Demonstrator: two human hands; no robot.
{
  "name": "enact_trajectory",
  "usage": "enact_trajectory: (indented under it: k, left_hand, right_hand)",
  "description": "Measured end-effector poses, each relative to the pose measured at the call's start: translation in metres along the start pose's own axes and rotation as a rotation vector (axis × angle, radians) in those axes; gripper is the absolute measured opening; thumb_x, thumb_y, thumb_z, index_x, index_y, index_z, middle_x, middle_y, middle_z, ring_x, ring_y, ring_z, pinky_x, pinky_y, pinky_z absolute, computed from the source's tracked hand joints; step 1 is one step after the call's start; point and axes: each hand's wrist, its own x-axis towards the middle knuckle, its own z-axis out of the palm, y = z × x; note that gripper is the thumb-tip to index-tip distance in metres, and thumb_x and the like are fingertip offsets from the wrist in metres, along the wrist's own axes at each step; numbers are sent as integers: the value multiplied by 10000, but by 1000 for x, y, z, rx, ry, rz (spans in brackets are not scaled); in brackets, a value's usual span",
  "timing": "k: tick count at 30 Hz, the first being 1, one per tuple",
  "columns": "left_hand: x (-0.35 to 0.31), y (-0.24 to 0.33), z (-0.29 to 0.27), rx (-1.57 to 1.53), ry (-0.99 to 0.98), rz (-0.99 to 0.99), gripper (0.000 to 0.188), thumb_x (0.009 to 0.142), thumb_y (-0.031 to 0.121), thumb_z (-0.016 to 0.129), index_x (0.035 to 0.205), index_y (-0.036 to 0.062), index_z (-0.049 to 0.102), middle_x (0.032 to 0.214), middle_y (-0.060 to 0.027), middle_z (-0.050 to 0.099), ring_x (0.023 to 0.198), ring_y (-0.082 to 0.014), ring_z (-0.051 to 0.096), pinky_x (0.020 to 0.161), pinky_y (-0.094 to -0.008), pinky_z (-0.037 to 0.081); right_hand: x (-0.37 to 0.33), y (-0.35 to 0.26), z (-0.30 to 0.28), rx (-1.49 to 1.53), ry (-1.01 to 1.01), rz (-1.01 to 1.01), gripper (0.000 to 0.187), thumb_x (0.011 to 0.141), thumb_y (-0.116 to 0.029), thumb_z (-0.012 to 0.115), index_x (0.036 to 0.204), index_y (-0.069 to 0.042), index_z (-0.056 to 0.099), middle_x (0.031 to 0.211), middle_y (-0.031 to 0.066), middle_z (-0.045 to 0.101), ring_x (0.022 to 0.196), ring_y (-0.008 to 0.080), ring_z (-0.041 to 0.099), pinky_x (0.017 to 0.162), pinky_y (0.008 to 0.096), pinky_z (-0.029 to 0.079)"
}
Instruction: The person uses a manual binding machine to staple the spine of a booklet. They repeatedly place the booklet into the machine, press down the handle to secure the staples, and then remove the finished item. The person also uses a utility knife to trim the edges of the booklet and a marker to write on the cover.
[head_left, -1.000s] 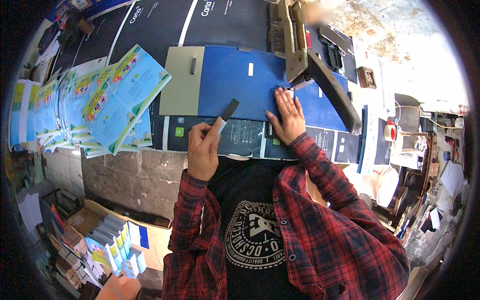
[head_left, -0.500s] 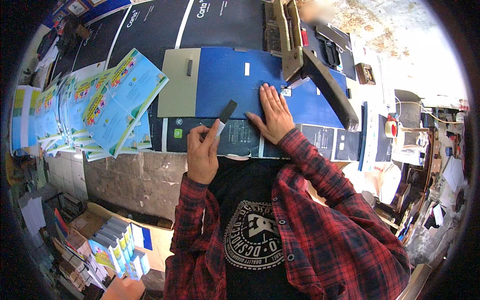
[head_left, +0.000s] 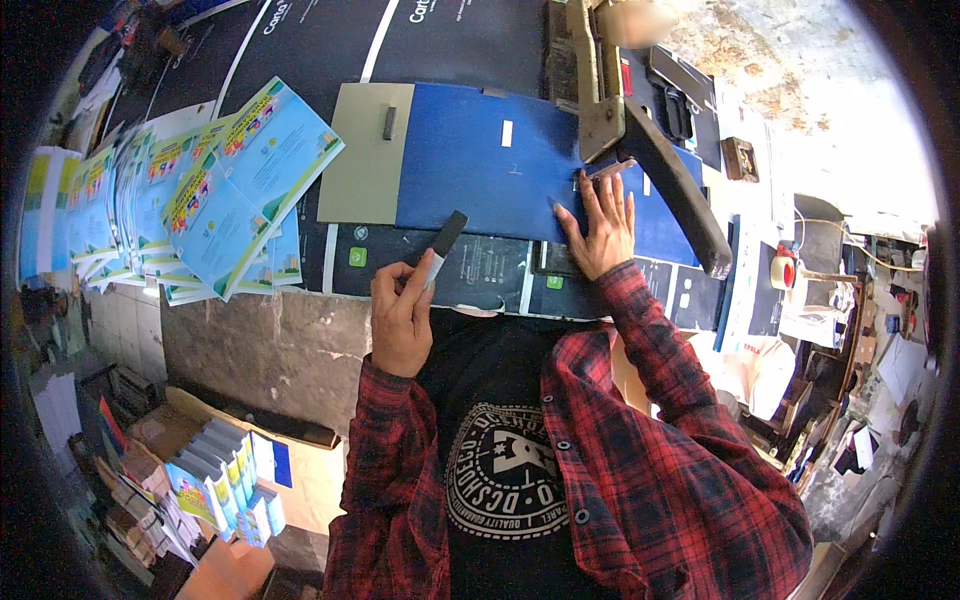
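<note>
Between the fingers of my left hand (head_left: 400,315) is a flat dark strip (head_left: 450,233) with a pale lower end, pointing up and to the right. Its exact kind cannot be made out. My right hand (head_left: 603,235) rests with fingers stretched out on the blue board (head_left: 480,165), its fingertips beside a small metal piece under the machine. That machine (head_left: 600,80) has a pale metal frame and a long dark lever arm (head_left: 680,195) reaching down to the right of my hand. A grey-green panel (head_left: 360,160) adjoins the board's left side and bears a small dark block (head_left: 389,122).
Light-blue printed sheets (head_left: 255,175) lie fanned in a heap at the left of the dark-covered table (head_left: 480,270). Bound booklets (head_left: 215,480) stand stacked low at the left. A small wooden box (head_left: 740,160) and a tape roll (head_left: 783,272) are at the right.
My right hand has slid to the right across the blue board, closer to the machine's lever. The left hand still holds the dark strip in nearly the same place. The view has shifted slightly.
</note>
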Motion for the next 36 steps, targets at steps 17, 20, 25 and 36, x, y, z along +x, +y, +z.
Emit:
enact_trajectory:
  k: [17, 20, 25, 36]
  left_hand:
    - [-7, -3, 3, -31, 7, -45, 433, 964, 70, 547, 1392, 134, 568, 1087, -153, 493, 1009, -295, 503, 910, -369, 425]
    - [-8, -2, 5, -34, -6, -52, 433, 962, 71, 550, 1390, 131, 568, 1093, -155, 493, 1013, -300, 503, 927, -376, 418]
    - [-11, -4, 7, -38, -3, -47, 438, 961, 67, 551, 1393, 134, 566, 1104, -155, 488, 1012, -300, 504, 922, -375, 428]
    - [-9, -4, 8, -20, 23, -19, 454, 940, 53, 562, 1386, 140, 576, 1091, -147, 499, 978, -296, 509, 879, -380, 437]
  right_hand:
    - [0, 10, -1, 139, 45, 57, 631, 922, -497, 608, 1351, -47, 507, 1513, 249, 354, 1470, 398, 225, 1169, 566, 131]
    - [6, 3, -4, 186, -51, 86, 628, 898, -528, 629, 1318, -73, 528, 1510, 243, 354, 1477, 400, 200, 1146, 626, 101]
    - [8, 1, -8, 37, -17, 67, 636, 886, -542, 636, 1317, -84, 540, 1542, 208, 330, 1482, 360, 216, 1121, 633, 137]
    - [0, -1, -8, 93, 139, 152, 624, 881, -462, 679, 1328, -55, 527, 1516, 187, 402, 1470, 317, 276, 1168, 544, 127]
